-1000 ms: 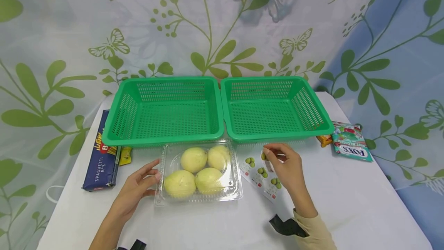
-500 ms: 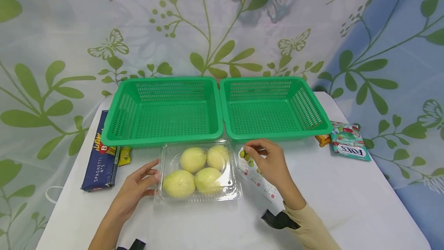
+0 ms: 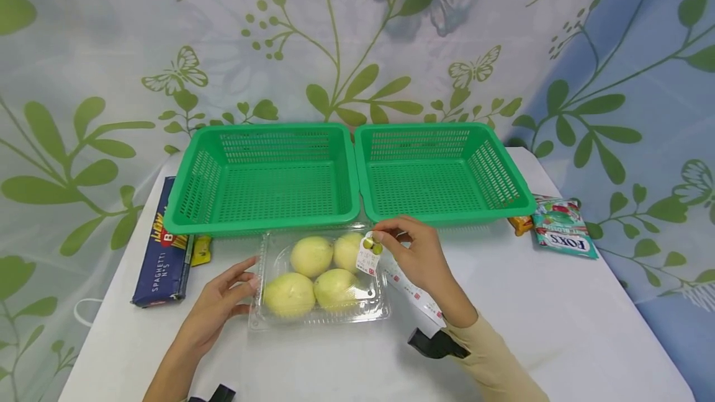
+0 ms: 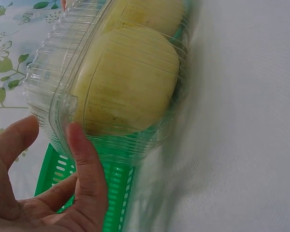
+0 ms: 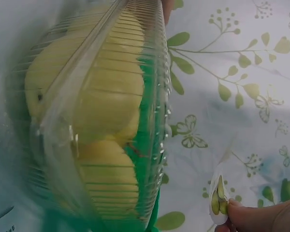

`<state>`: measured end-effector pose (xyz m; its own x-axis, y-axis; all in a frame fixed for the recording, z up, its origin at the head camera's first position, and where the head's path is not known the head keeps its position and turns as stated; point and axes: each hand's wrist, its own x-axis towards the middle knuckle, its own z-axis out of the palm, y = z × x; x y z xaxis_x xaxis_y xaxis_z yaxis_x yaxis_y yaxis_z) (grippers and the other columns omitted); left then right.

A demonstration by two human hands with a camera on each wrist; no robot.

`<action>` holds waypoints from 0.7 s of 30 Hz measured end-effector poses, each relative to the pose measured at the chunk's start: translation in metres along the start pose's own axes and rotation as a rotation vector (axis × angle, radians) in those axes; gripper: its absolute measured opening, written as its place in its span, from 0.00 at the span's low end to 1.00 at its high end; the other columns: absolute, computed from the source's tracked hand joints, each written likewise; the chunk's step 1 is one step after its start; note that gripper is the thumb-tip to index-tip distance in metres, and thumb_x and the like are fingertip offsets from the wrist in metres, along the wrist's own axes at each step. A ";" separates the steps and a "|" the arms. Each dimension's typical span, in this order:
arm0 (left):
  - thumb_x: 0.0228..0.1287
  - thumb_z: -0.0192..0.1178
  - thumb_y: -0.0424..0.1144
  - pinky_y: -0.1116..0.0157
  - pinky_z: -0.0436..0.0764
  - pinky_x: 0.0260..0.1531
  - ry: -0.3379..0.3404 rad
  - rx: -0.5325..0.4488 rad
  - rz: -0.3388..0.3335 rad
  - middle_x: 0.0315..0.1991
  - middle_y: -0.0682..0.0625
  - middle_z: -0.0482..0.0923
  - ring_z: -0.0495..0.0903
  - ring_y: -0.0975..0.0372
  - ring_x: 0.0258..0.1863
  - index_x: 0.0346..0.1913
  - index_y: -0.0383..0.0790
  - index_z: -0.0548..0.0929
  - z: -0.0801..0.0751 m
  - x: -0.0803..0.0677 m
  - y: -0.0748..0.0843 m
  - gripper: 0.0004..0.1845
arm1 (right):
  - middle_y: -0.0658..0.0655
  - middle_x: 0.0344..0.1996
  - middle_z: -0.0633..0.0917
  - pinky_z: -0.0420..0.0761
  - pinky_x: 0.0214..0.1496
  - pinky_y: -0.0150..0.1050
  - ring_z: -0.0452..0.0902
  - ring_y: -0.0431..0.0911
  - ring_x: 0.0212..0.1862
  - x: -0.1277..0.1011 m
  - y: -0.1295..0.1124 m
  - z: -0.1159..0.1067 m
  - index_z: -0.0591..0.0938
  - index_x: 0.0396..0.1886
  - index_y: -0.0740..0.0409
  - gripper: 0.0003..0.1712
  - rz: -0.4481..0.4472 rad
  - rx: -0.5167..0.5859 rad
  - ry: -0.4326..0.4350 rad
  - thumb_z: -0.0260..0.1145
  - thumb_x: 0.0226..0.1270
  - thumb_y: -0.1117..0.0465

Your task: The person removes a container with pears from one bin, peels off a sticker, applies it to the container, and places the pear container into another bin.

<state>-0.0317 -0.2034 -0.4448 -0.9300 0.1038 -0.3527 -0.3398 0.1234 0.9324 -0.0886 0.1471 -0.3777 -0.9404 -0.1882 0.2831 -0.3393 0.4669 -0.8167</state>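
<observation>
A person's right hand pinches a small sticker, now lifted off the sheet and carried left over the clear fruit box near the baskets. The left hand, fingers relaxed, steadies the box's left edge; sticking looks imminent.

The head camera looks forward and down over the whole desk from above. Each wrist camera sits low and very close beside the clear fruit box, the left and right from opposite sides. All three share that box.
</observation>
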 end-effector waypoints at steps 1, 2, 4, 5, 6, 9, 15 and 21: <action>0.75 0.57 0.42 0.65 0.86 0.40 0.001 0.000 -0.001 0.50 0.51 0.70 0.79 0.67 0.42 0.77 0.40 0.61 0.000 0.000 0.000 0.33 | 0.52 0.36 0.89 0.84 0.43 0.33 0.82 0.41 0.40 0.002 -0.002 0.001 0.90 0.40 0.54 0.05 -0.009 0.002 -0.009 0.70 0.66 0.64; 0.75 0.57 0.42 0.65 0.86 0.40 0.000 -0.001 -0.001 0.50 0.51 0.70 0.79 0.67 0.42 0.77 0.40 0.61 0.000 0.000 0.000 0.33 | 0.52 0.36 0.89 0.84 0.43 0.33 0.82 0.42 0.40 0.003 -0.004 0.003 0.90 0.40 0.54 0.06 -0.015 0.007 -0.021 0.70 0.66 0.65; 0.74 0.57 0.42 0.65 0.86 0.40 -0.003 -0.002 0.000 0.50 0.51 0.70 0.79 0.67 0.42 0.77 0.40 0.61 0.000 0.000 0.000 0.33 | 0.51 0.37 0.89 0.84 0.43 0.33 0.82 0.42 0.40 0.006 -0.008 0.007 0.90 0.40 0.54 0.06 -0.021 0.014 -0.050 0.70 0.66 0.65; 0.74 0.57 0.42 0.65 0.86 0.40 -0.004 -0.003 0.001 0.50 0.51 0.70 0.79 0.67 0.42 0.77 0.40 0.61 0.000 0.000 0.000 0.33 | 0.51 0.37 0.89 0.84 0.43 0.33 0.82 0.42 0.41 0.007 -0.009 0.009 0.90 0.41 0.53 0.07 -0.019 0.016 -0.066 0.70 0.66 0.65; 0.74 0.57 0.42 0.64 0.86 0.40 -0.006 -0.003 0.002 0.50 0.51 0.70 0.79 0.67 0.42 0.77 0.39 0.61 0.000 0.000 0.000 0.33 | 0.51 0.38 0.89 0.84 0.43 0.33 0.82 0.42 0.41 0.009 -0.011 0.012 0.90 0.41 0.53 0.07 -0.018 0.016 -0.084 0.70 0.66 0.65; 0.75 0.56 0.42 0.64 0.86 0.40 -0.006 -0.007 0.004 0.50 0.51 0.70 0.79 0.67 0.42 0.77 0.40 0.61 0.000 0.001 0.000 0.33 | 0.50 0.38 0.89 0.83 0.42 0.33 0.81 0.41 0.40 0.012 -0.016 0.019 0.90 0.41 0.53 0.07 -0.019 0.009 -0.141 0.70 0.66 0.66; 0.75 0.56 0.41 0.65 0.85 0.40 -0.010 -0.015 0.010 0.49 0.53 0.70 0.78 0.68 0.42 0.78 0.40 0.60 -0.001 0.001 0.000 0.33 | 0.50 0.38 0.89 0.83 0.40 0.31 0.80 0.40 0.38 0.016 -0.022 0.034 0.90 0.41 0.53 0.07 -0.055 -0.015 -0.229 0.69 0.67 0.65; 0.75 0.56 0.41 0.65 0.85 0.40 -0.007 -0.015 0.007 0.49 0.53 0.70 0.78 0.68 0.41 0.78 0.40 0.61 -0.001 0.001 0.001 0.32 | 0.51 0.39 0.89 0.84 0.40 0.30 0.82 0.41 0.37 0.018 -0.026 0.046 0.89 0.42 0.55 0.07 -0.086 -0.045 -0.272 0.68 0.67 0.65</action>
<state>-0.0327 -0.2045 -0.4443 -0.9314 0.1118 -0.3465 -0.3352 0.1082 0.9359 -0.0963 0.0919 -0.3746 -0.8698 -0.4510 0.2000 -0.4237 0.4755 -0.7709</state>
